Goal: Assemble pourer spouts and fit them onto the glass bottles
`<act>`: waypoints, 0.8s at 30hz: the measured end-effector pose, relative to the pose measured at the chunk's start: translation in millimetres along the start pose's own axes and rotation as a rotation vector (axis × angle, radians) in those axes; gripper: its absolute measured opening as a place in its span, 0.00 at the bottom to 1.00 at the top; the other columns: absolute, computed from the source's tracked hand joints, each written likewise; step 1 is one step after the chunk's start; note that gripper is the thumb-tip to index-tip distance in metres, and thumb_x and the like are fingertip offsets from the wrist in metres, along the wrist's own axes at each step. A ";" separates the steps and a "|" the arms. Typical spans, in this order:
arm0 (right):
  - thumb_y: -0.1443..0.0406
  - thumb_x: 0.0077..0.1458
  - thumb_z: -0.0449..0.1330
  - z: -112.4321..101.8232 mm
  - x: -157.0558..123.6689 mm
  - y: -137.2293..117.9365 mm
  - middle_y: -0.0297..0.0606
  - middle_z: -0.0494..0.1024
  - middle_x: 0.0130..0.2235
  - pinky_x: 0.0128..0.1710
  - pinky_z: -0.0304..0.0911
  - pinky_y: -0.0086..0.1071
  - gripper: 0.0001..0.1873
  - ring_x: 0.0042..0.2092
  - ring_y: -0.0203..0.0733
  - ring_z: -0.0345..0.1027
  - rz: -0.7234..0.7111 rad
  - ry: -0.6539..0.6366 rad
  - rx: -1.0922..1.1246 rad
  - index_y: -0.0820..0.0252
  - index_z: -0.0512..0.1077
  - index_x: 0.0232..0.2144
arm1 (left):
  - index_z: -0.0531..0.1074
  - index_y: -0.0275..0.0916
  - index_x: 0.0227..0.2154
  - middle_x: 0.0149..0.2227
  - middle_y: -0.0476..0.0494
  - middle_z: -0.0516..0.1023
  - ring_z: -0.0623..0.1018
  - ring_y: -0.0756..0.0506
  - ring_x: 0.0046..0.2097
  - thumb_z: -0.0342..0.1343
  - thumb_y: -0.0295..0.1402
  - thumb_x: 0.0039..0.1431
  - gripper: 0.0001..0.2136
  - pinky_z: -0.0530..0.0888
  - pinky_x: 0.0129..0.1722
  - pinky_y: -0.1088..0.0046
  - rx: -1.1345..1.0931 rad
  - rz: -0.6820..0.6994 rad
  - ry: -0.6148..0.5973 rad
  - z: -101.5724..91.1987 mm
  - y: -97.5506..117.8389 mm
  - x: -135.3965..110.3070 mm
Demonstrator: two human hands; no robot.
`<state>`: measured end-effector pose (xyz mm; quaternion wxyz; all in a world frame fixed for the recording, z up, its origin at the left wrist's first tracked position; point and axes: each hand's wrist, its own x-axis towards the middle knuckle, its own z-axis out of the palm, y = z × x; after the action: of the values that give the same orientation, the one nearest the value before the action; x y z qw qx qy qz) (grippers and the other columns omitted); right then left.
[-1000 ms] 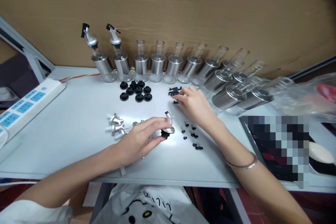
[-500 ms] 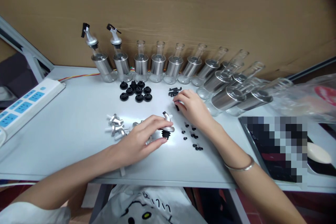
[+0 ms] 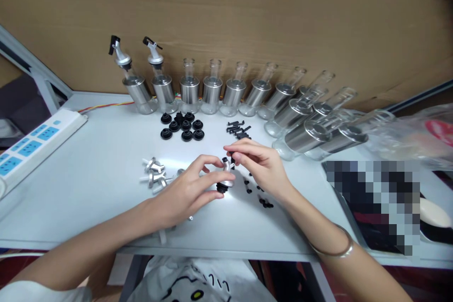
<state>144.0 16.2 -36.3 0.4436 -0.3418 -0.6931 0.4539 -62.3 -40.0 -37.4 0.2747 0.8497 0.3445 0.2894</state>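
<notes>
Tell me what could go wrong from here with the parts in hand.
The small black piece might slip, since the right hand pinches it only by the fingers. The silver spout could turn in the left hand's finger grip. The right hand might also brush the tiny black plugs nearby.

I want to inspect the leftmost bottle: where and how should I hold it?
Grip the leftmost bottle by its metallic sleeve, probably best from the front left. That broad, straight-sided band should give a firm hold, whereas the neck is narrow and topped by a spout; the neighbouring bottle stands close on its right, and cardboard rises behind.
</notes>
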 end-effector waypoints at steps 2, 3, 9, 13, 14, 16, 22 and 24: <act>0.62 0.55 0.63 0.6 -1.1 -1.2 0.36 0.79 0.34 0.35 0.69 0.31 0.08 0.34 0.36 0.72 0.038 0.010 0.071 0.53 0.80 0.37 | 0.62 0.49 0.53 0.51 0.42 0.61 0.71 0.47 0.46 0.47 0.29 0.67 0.14 0.76 0.45 0.68 0.024 0.003 0.002 0.2 -1.5 -0.5; 0.62 0.53 0.65 0.8 -1.6 -1.0 0.35 0.80 0.34 0.36 0.70 0.31 0.07 0.35 0.36 0.73 0.060 0.021 0.103 0.53 0.80 0.36 | 0.62 0.49 0.54 0.50 0.42 0.60 0.71 0.46 0.47 0.47 0.29 0.67 0.15 0.76 0.45 0.67 0.043 0.000 0.004 0.3 -2.2 -0.7; 0.63 0.50 0.67 0.1 -1.6 1.6 0.35 0.80 0.30 0.31 0.68 0.28 0.04 0.31 0.34 0.72 0.098 0.045 0.143 0.55 0.81 0.31 | 0.64 0.50 0.52 0.51 0.41 0.57 0.66 0.42 0.54 0.50 0.30 0.65 0.14 0.74 0.50 0.63 0.121 0.013 0.018 0.7 -5.6 -0.8; 0.67 0.51 0.66 0.7 -0.9 -1.2 0.35 0.80 0.30 0.32 0.68 0.28 0.05 0.31 0.34 0.71 0.033 0.009 0.131 0.53 0.81 0.31 | 0.65 0.48 0.52 0.55 0.41 0.55 0.61 0.40 0.60 0.51 0.30 0.65 0.14 0.70 0.56 0.61 0.127 0.057 -0.009 1.1 -8.3 -1.0; 0.67 0.51 0.65 1.1 -1.0 -1.9 0.35 0.81 0.31 0.32 0.68 0.29 0.05 0.31 0.34 0.71 0.028 -0.005 0.133 0.53 0.81 0.32 | 0.65 0.48 0.52 0.56 0.40 0.54 0.61 0.40 0.60 0.51 0.30 0.65 0.14 0.70 0.57 0.61 0.124 0.063 -0.014 1.1 -8.9 -1.1; 0.68 0.51 0.65 1.6 -1.2 -2.9 0.35 0.81 0.31 0.32 0.68 0.30 0.06 0.31 0.35 0.71 0.030 -0.022 0.140 0.53 0.82 0.32 | 0.65 0.48 0.52 0.56 0.40 0.55 0.62 0.40 0.60 0.51 0.31 0.65 0.14 0.71 0.56 0.61 0.118 0.071 -0.012 0.7 -9.4 -1.1; 0.65 0.51 0.66 0.9 -1.9 -3.4 0.35 0.80 0.31 0.28 0.67 0.28 0.05 0.29 0.34 0.69 0.052 -0.015 0.151 0.52 0.82 0.32 | 0.66 0.47 0.52 0.57 0.40 0.58 0.64 0.41 0.60 0.50 0.31 0.66 0.13 0.71 0.57 0.60 0.095 0.105 0.023 -4.1 -5.6 2.3; 0.63 0.51 0.67 1.9 -2.3 -3.0 0.36 0.80 0.31 0.26 0.66 0.28 0.05 0.28 0.33 0.68 0.071 -0.003 0.172 0.52 0.82 0.32 | 0.66 0.47 0.52 0.58 0.40 0.58 0.64 0.41 0.61 0.50 0.31 0.66 0.13 0.70 0.58 0.59 0.077 0.112 0.032 -5.2 -4.8 3.4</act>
<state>142.9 12.5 -34.6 0.4540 -0.3262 -0.6396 0.5276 -65.8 -33.1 -36.1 0.2195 0.8730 0.3115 0.3044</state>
